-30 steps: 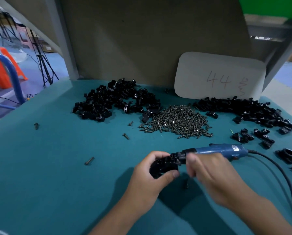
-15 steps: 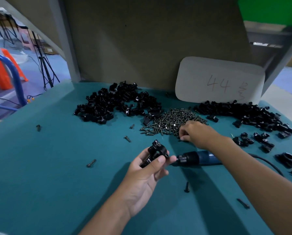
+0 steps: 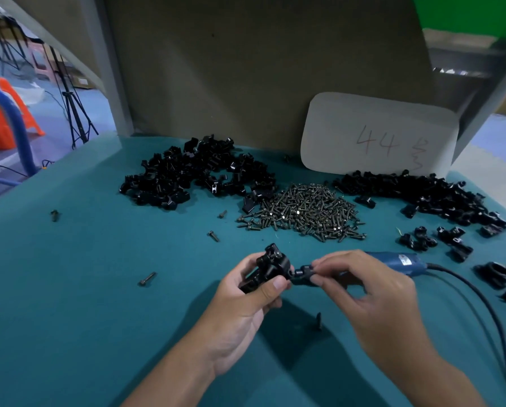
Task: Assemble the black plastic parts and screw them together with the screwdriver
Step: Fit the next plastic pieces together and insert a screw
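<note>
Behind the screws point(image 3: 303, 212), a white card point(image 3: 378, 133) reads "44".

left hand point(image 3: 240, 306): bare, no glove, no ring or watch in view; short trimmed thumbnail shows
right hand point(image 3: 366, 292): bare, no glove, nothing worn on the fingers or wrist
left forearm point(image 3: 169, 377): bare up to the frame's lower edge, no sleeve in view
right forearm point(image 3: 439, 377): bare as well, no sleeve or band in view
</note>
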Demonstrator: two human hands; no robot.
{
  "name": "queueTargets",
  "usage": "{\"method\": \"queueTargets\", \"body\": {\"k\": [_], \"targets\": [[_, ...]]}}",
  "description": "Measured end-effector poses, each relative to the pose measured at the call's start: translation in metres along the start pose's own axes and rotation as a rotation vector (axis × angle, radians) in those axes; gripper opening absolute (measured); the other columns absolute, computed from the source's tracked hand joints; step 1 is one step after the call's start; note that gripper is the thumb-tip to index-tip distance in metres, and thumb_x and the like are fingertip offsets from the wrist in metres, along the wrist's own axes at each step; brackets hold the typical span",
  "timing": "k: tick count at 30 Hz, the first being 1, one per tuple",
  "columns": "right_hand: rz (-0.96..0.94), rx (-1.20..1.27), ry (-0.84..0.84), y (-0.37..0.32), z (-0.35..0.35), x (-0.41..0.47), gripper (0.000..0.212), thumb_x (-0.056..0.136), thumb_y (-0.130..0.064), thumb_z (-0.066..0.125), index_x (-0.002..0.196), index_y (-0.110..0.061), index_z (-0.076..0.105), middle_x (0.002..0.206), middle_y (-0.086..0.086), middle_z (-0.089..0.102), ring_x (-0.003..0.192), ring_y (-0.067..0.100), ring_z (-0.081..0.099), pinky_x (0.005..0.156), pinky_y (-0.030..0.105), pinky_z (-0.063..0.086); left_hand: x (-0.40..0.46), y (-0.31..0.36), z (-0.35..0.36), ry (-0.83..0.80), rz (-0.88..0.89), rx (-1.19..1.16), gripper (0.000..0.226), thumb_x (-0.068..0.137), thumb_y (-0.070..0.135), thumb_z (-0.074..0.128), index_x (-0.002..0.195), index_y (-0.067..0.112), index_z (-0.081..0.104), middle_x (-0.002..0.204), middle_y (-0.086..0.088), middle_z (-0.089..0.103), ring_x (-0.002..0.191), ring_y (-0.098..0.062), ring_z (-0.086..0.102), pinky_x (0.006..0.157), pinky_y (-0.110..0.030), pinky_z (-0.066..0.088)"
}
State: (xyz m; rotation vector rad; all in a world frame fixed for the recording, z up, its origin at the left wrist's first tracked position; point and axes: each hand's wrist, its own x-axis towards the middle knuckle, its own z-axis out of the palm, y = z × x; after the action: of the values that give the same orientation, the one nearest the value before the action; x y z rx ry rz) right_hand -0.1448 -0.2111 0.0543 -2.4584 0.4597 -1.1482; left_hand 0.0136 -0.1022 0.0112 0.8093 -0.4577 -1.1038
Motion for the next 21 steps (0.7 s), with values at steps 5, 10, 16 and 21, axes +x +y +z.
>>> {"method": "queueTargets", "body": {"k": [5, 10, 16, 21], "targets": [[-0.073, -0.013, 0.054, 0.005, 0.004, -0.004, 0.003, 0.085, -0.008, 0.078, 0.087, -0.01, 0.076, 0.094, -0.007, 0.072, 0.09, 0.007, 0.069, 0.075, 0.021, 0.054, 0.0, -0.002, -0.002, -0.039, -0.006, 0.08, 0.039, 0.072, 0.017, 0.087, 0.109, 0.015, 0.073, 0.109, -0.006, 0.072, 0.098, -0.017, 0.064, 0.078, -0.027, 0.048], [-0.139, -0.05, 0.026, 0.01, 0.006, -0.008, 0.001, 0.089, -0.007, 0.078, 0.09, -0.007, 0.076, 0.096, -0.003, 0.073, 0.095, 0.011, 0.069, 0.08, 0.029, 0.056, 0.0, -0.005, -0.001, -0.054, -0.018, 0.09, 0.035, 0.073, 0.014, 0.085, 0.106, 0.016, 0.074, 0.106, -0.008, 0.068, 0.097, -0.022, 0.057, 0.073, -0.025, 0.051], [-0.18, -0.085, 0.02, 0.009, 0.006, -0.01, 0.002, 0.091, -0.007, 0.076, 0.092, -0.008, 0.077, 0.097, -0.004, 0.074, 0.094, 0.012, 0.069, 0.08, 0.03, 0.055, 0.0, -0.007, -0.001, -0.04, -0.024, 0.112, 0.044, 0.074, 0.009, 0.079, 0.116, 0.007, 0.066, 0.104, -0.007, 0.069, 0.094, -0.019, 0.059, 0.073, -0.025, 0.051], [-0.176, -0.066, 0.005, 0.007, 0.009, -0.012, 0.009, 0.085, -0.002, 0.08, 0.092, -0.007, 0.078, 0.097, -0.004, 0.075, 0.091, 0.013, 0.071, 0.08, 0.029, 0.056, -0.001, -0.006, 0.0, -0.047, -0.041, 0.115, 0.055, 0.074, 0.008, 0.079, 0.125, 0.002, 0.06, 0.105, -0.006, 0.071, 0.09, -0.015, 0.061, 0.075, -0.025, 0.052]]}}
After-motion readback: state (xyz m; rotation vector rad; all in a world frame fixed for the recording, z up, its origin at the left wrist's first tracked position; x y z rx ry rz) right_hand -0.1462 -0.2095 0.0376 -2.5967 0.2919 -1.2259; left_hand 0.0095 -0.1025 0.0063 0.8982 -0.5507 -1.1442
